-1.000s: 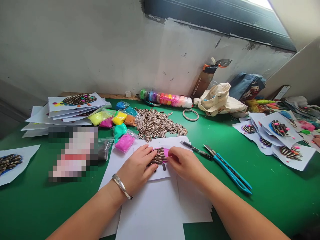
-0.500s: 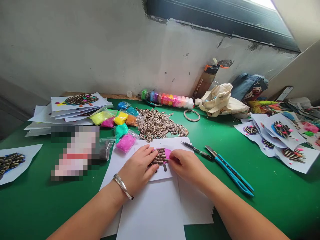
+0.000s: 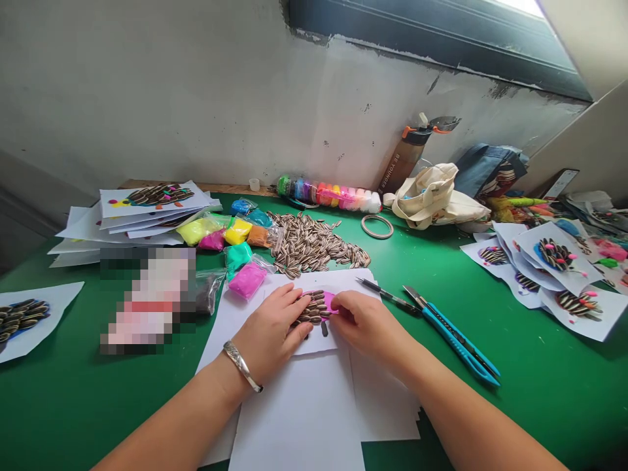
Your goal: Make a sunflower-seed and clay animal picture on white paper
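the left hand [image 3: 269,320] lies flat with its fingers spread, covering part of the pink clay shape [image 3: 328,298] set with striped brown seeds [image 3: 311,313]. this piece is on a small white paper sheet [image 3: 316,343], over larger white sheets [image 3: 294,412] on the green surface [image 3: 426,261]. the right hand [image 3: 356,314] has its fingers bent together at the shape's right edge; i cannot tell whether they pinch anything.

a heap of loose striped seeds [image 3: 311,242] sits just behind the paper. the slim black pen [image 3: 390,297] and blue-handled utility knife [image 3: 454,340] lie right of the hands, near the right forearm. seed pictures are stacked at far left [image 3: 152,198] and right [image 3: 562,252].

small clear bags [image 3: 246,281] left of the heap hold soft clay in pink, green, yellow, orange-brown and blue; another clear bag [image 3: 205,293] holds something dark. a long clear pack [image 3: 338,197] of many-coloured clay lies by the wall, beside a brown bottle [image 3: 401,162] with its lid up. the cream cloth bag [image 3: 430,195] shows something blue inside.
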